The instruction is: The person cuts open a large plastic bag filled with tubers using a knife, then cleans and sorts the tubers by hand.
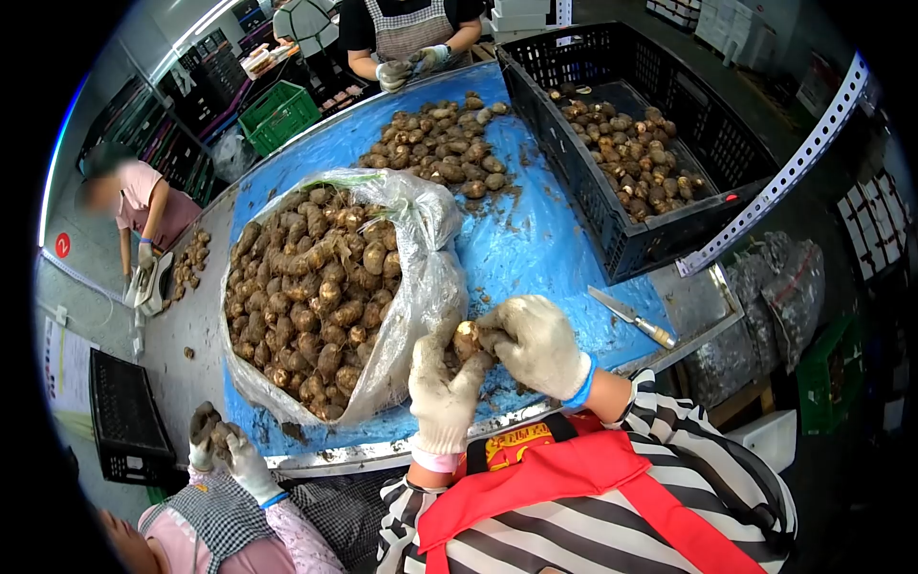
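Note:
My left hand (444,385), in a dirty white knit glove, is closed around a small brown taro (467,341). A pale cut spot shows on the taro's top. My right hand (535,346), gloved too and with a blue band at the wrist, has its fingers pinched together against the taro's right side. Part of the taro is hidden by the gloves. Just left of my hands stands a large clear plastic bag (432,239) full of unpeeled taros (311,297). A knife (633,318) with a wooden handle lies to the right on the blue sheet (526,253).
A loose pile of taros (440,143) lies farther back. At the right, a black crate (626,249) holds more taros beside a perforated metal post (789,177). Co-workers stand at the far side, left and near left; the near-left person's gloved hands (229,454) hold a taro.

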`<act>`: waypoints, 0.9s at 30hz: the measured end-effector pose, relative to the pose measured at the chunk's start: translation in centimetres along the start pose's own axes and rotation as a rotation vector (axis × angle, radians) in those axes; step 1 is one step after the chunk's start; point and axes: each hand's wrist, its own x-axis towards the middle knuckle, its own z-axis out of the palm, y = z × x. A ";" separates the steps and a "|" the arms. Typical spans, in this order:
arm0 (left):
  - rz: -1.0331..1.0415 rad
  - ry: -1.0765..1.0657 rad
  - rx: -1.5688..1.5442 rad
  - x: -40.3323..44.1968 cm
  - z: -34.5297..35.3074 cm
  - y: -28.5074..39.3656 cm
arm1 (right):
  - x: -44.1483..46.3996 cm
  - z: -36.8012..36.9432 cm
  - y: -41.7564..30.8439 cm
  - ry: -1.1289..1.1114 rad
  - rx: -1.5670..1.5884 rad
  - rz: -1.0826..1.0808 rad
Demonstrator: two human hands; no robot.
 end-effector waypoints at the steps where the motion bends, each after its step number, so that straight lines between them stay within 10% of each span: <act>1: -0.093 -0.009 -0.085 -0.1 -0.1 0.2 | 0.2 0.0 0.4 -0.016 -0.003 0.009; 8: -0.342 -0.084 -0.330 0.2 -0.5 2.2 | 0.9 -1.4 3.1 -0.125 0.066 0.231; 14: -0.363 -0.130 -0.350 0.6 -0.7 2.4 | 1.7 -1.3 0.2 -0.043 0.074 -0.324; 22: -0.466 -0.218 -1.083 0.5 -1.3 -0.6 | 2.1 -2.4 2.2 -0.092 0.247 0.312; 27: -0.557 -0.200 -1.323 0.8 -0.9 -2.1 | 1.5 -2.8 0.2 -0.169 0.357 0.065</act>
